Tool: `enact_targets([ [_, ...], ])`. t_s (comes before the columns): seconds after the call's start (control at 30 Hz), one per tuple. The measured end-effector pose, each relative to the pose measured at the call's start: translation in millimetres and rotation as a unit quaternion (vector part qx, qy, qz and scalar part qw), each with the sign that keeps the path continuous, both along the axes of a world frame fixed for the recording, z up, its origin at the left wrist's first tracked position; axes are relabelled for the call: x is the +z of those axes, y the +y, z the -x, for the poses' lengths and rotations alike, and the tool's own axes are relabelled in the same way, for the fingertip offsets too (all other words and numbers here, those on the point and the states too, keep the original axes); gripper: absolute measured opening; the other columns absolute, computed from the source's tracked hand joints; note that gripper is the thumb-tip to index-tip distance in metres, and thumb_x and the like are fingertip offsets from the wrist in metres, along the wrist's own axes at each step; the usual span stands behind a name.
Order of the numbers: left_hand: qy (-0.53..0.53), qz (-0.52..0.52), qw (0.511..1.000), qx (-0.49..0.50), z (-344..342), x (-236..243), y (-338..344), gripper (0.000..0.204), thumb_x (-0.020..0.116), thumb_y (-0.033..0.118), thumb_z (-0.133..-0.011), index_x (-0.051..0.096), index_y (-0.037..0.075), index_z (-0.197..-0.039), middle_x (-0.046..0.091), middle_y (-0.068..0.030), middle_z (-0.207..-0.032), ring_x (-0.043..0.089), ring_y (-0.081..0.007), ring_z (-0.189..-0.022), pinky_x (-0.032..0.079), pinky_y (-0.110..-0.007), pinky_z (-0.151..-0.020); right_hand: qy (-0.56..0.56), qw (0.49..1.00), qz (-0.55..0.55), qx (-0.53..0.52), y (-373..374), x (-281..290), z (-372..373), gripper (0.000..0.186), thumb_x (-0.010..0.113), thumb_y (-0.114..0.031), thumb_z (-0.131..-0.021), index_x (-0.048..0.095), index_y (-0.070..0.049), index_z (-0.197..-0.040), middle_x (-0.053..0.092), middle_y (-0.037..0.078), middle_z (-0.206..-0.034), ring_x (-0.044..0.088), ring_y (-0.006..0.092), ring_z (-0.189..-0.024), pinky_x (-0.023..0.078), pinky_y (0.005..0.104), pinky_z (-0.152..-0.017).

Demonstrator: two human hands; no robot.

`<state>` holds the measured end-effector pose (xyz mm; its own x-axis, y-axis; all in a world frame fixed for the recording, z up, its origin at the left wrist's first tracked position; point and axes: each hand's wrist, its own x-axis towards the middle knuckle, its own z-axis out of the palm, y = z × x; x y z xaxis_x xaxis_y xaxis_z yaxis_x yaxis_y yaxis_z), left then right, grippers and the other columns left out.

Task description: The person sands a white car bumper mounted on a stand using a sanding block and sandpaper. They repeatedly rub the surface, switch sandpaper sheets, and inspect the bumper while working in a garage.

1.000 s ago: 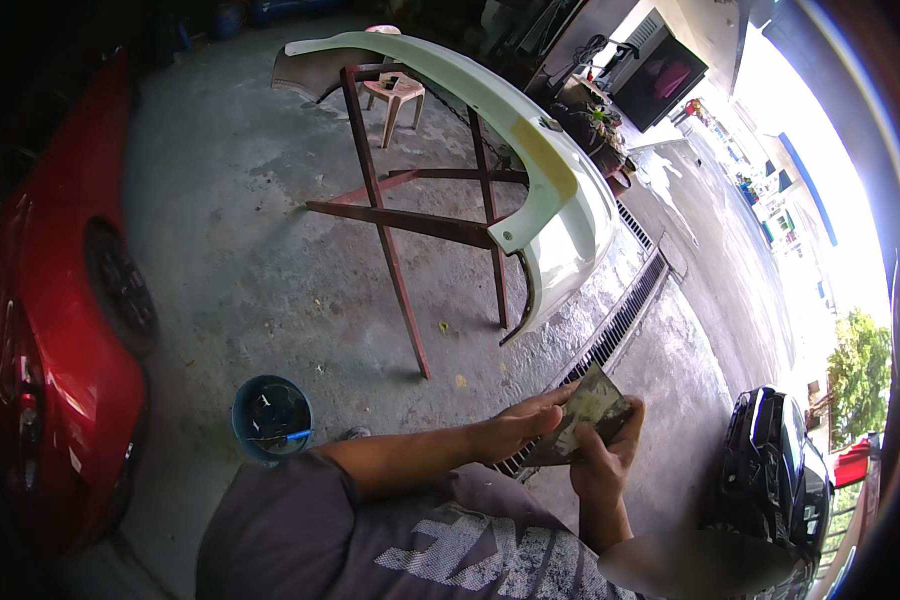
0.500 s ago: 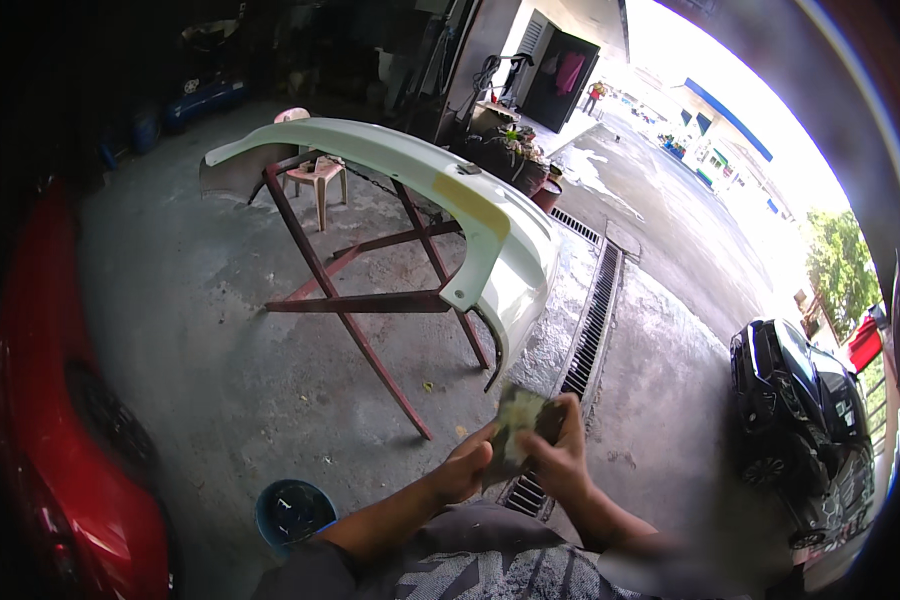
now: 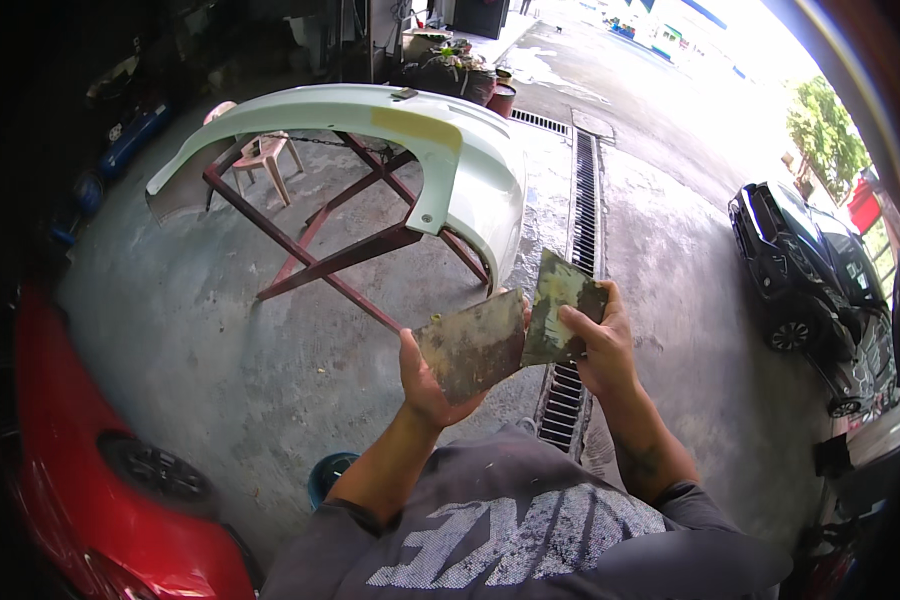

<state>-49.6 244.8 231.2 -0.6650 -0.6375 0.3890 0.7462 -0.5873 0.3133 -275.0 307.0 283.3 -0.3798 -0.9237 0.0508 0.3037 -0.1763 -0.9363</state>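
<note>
My left hand (image 3: pixel 428 385) is closed on the edges of a flat rectangular plate (image 3: pixel 470 345), brownish grey and smeared with stains. My right hand (image 3: pixel 607 340) grips a second, darker flat plate (image 3: pixel 555 300) with pale yellow-green smears, the thumb lying across its face. The two plates meet or overlap slightly at their inner edges; their material cannot be made out. Beyond them, a pale white car bumper (image 3: pixel 485 200) with a yellowish patch (image 3: pixel 410 127) rests on a dark red metal stand (image 3: pixel 305 255).
A red car (image 3: pixel 80 450) stands at the left and a black car (image 3: pixel 805 280) at the right. A floor drain grate (image 3: pixel 582 200) runs beyond my hands. A blue bucket (image 3: pixel 328 475) is beside my left arm. Behind the bumper stands a pale plastic chair (image 3: pixel 265 155).
Both hands have risen and moved apart, so two separate plates now show instead of one blurred bundle. The view has shifted, bringing more of my shirt and the red car into sight.
</note>
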Motion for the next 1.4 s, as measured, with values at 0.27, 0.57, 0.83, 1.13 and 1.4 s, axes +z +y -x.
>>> enact_targets([
  [0.27,-0.109,0.066,0.991,-0.039,-10.5,-28.3,15.3,0.135,0.058,0.09,-0.091,0.009,-0.003,-0.175,0.025,-0.0224,-0.18,0.03,-0.037,-0.166,0.025,-0.052,-0.135,0.23,0.973,-0.025,-0.017,11.5,8.7,-20.7,0.046,0.081,-0.007,-0.093,0.048,-0.006,-0.124,0.059,0.004,-0.103,0.061,0.0111,-0.088,0.055,0.0277,-0.072],
  [0.57,-0.15,0.087,0.985,0.001,11.6,9.1,64.8,0.138,0.061,0.092,-0.087,0.007,0.002,-0.177,0.024,-0.0213,-0.18,0.034,-0.0356,-0.164,0.028,-0.052,-0.135,0.262,0.965,0.024,0.019,41.0,32.3,-13.4,0.049,0.084,-0.011,-0.094,0.046,-0.004,-0.125,0.063,0.011,-0.11,0.067,0.0159,-0.097,0.059,0.0328,-0.082],
  [0.83,-0.243,-0.027,0.955,0.169,57.6,-53.3,71.0,0.097,0.066,0.056,-0.101,0.021,0.009,-0.173,0.058,-0.0158,-0.146,0.063,-0.0275,-0.131,0.054,-0.044,-0.113,-0.159,0.967,-0.055,0.19,104.1,22.2,-11.0,0.052,0.082,0.001,-0.095,0.044,-0.005,-0.131,0.066,0.01,-0.115,0.072,0.0168,-0.102,0.063,0.034,-0.086],
  [1.13,-0.278,-0.113,0.939,0.17,93.8,-6.7,130.3,0.079,0.07,0.025,-0.104,0.029,0.009,-0.17,0.067,-0.0201,-0.14,0.067,-0.0317,-0.129,0.051,-0.053,-0.117,-0.103,0.994,-0.025,-0.035,157.5,-30.6,56.6,0.046,0.076,0.004,-0.097,0.044,-0.009,-0.127,0.069,0.009,-0.114,0.072,0.0175,-0.1,0.064,0.0361,-0.084],
  [1.4,-0.141,-0.179,0.973,-0.039,200.0,40.9,196.5,0.12,0.043,0.1,-0.088,0.039,0.013,-0.171,0.049,-0.0198,-0.167,0.047,-0.0412,-0.153,0.034,-0.064,-0.128,-0.081,0.996,-0.023,-0.015,223.3,-31.2,150.6,0.047,0.077,0.004,-0.097,0.042,-0.007,-0.127,0.067,0.011,-0.116,0.073,0.0186,-0.1,0.065,0.0363,-0.085],
])
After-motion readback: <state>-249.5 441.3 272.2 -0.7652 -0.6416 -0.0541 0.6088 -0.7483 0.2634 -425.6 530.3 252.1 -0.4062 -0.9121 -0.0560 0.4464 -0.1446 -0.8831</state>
